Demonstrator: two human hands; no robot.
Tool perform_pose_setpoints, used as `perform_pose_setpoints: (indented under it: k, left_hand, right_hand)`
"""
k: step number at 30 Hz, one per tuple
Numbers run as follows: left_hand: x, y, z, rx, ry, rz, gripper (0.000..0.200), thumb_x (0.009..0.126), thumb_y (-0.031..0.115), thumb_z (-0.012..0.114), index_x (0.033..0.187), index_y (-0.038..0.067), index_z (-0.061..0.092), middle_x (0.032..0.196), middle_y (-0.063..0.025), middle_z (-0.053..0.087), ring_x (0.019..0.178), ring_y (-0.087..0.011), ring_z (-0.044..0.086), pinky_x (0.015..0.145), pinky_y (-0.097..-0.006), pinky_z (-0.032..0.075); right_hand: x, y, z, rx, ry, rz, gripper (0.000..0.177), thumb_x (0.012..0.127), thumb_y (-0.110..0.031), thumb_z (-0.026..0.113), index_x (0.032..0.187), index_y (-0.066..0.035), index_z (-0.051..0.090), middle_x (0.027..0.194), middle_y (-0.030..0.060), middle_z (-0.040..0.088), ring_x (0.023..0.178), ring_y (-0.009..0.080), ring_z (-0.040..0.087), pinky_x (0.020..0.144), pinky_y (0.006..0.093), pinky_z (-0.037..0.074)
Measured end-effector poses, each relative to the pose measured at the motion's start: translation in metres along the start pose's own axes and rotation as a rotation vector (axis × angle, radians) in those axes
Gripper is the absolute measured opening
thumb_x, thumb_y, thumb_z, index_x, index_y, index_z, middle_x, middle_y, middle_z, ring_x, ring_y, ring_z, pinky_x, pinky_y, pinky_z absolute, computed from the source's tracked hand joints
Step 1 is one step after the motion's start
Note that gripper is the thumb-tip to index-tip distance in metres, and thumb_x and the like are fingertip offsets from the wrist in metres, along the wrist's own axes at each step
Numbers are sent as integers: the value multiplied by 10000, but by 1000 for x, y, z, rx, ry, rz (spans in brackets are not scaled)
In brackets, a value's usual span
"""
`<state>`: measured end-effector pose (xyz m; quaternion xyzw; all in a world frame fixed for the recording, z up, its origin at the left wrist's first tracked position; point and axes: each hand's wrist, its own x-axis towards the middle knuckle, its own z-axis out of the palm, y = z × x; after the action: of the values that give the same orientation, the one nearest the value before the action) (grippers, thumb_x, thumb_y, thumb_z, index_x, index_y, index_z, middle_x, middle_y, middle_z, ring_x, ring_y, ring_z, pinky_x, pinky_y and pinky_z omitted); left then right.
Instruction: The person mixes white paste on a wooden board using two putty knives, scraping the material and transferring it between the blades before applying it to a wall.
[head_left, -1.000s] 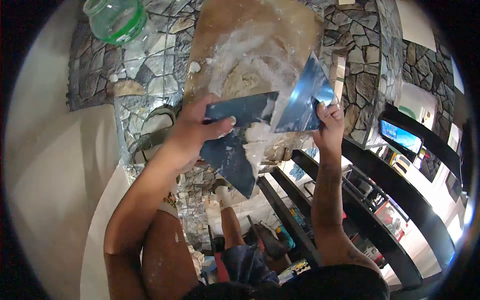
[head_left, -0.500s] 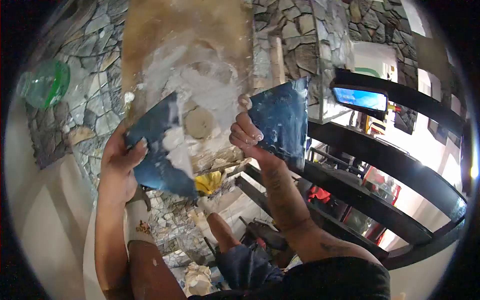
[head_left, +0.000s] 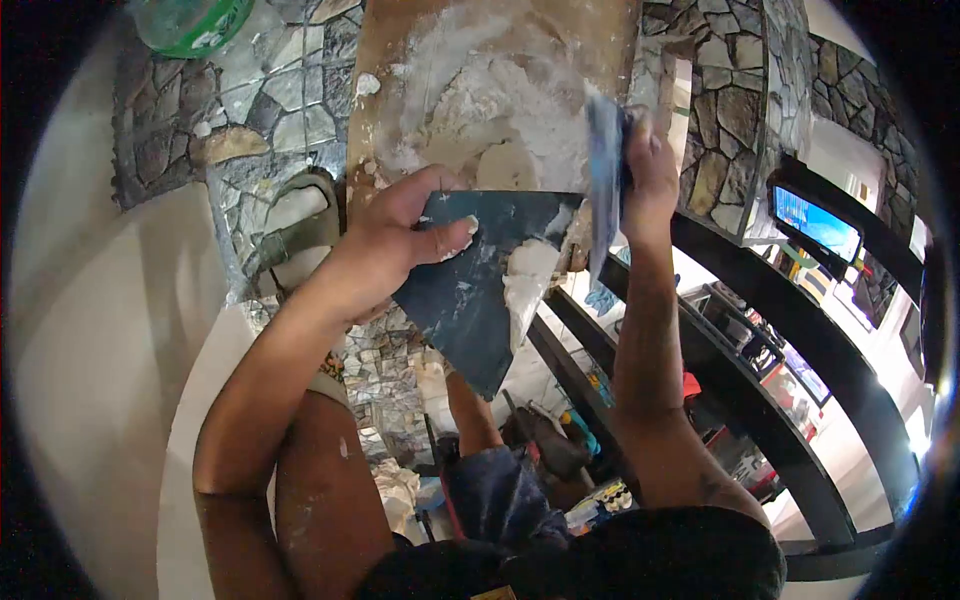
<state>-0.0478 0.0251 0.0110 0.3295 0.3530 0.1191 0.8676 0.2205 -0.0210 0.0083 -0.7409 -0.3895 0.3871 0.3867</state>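
Note:
My left hand (head_left: 400,240) grips a broad dark-blue putty knife (head_left: 460,300), its thumb lying on the face of the blade. A clump of white filler (head_left: 530,280) clings to that blade near its right edge. Held upright in my right hand (head_left: 652,185) is a second putty knife (head_left: 604,170), seen nearly edge-on, slightly blurred and close to the first blade's right corner. Beyond both blades lies a brown board (head_left: 385,45) smeared with whitish filler (head_left: 500,110). The lower end of the board is hidden behind the left blade.
A green-rimmed clear plastic container (head_left: 190,25) stands on the stone-patterned surface (head_left: 235,145) at upper left. Black curved slats (head_left: 790,290) run along the right, near a lit screen (head_left: 818,222). My foot in a sandal (head_left: 295,225) is beside the board.
The left putty knife has moved right and turned, with filler still on it. The right one has swung from face-on to nearly edge-on. The whole view has shifted.

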Motion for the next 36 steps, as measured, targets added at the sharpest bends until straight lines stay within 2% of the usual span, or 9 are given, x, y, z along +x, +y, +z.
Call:
perform_pose_setpoints:
  k: [2,8,14,18,21,24,28,34,36]
  left_hand:
    - [-1,1,2,7,-19,-17,237,785,187,633,949,73,506,826,-7,525,778,-99,490,698,-244,394]
    - [1,-1,2,79,-28,0,221,798,173,619,966,81,510,831,-2,531,773,-96,490,686,-241,400]
    - [-1,6,-6,-41,-60,-52,252,795,168,622,993,60,511,830,-6,537,760,-95,499,680,-242,411]
    - [-2,15,-18,-153,-66,-32,291,796,143,622,1043,29,519,828,-14,549,736,-89,505,672,-245,425]
    - [-5,25,-22,-62,81,34,355,770,157,638,1082,34,521,849,-8,555,744,-87,500,695,-232,415]
    - [-7,23,-28,-95,320,55,492,730,104,621,1196,22,482,953,-6,566,813,-94,504,743,-229,398]
    - [-6,11,-44,-76,449,164,441,829,53,537,1253,10,422,1043,-43,540,873,-113,511,798,-252,409]
    - [-2,5,-50,4,426,280,412,834,63,567,1225,11,446,1035,-26,544,911,-95,497,809,-245,399]
    - [-4,1,-55,13,387,265,393,821,39,570,1199,7,469,1027,-25,551,920,-99,500,820,-246,395]
  right_hand:
    - [3,-9,10,70,4,67,461,916,-300,487,1213,43,408,1023,93,553,937,142,492,826,258,381]
    - [-6,-36,24,6,5,67,552,898,-324,518,1271,53,361,1131,119,534,999,159,484,887,257,362]
    - [-9,-37,2,-344,-225,-151,356,910,-236,446,1141,34,456,960,151,551,884,203,505,811,315,391]
    - [-30,-12,-19,-415,-185,-190,270,901,-253,433,991,-1,475,822,112,501,776,183,473,736,313,393]
    - [-43,22,-38,-216,-276,-17,305,890,-274,455,1041,-12,496,874,128,542,820,206,538,735,327,422]
    - [-74,48,-55,588,-60,396,306,890,-290,460,1053,-38,517,914,116,561,818,231,560,693,351,444]
    - [-94,76,-43,1758,-317,509,203,902,-272,428,981,-84,427,507,11,366,433,103,362,415,237,307]
    - [-87,48,-18,1901,-409,481,142,888,-228,420,961,-106,405,468,-29,365,418,73,356,412,200,321]
    - [-89,41,-20,1695,-217,503,212,861,-232,484,1000,-79,438,572,-7,437,483,109,410,451,229,358]
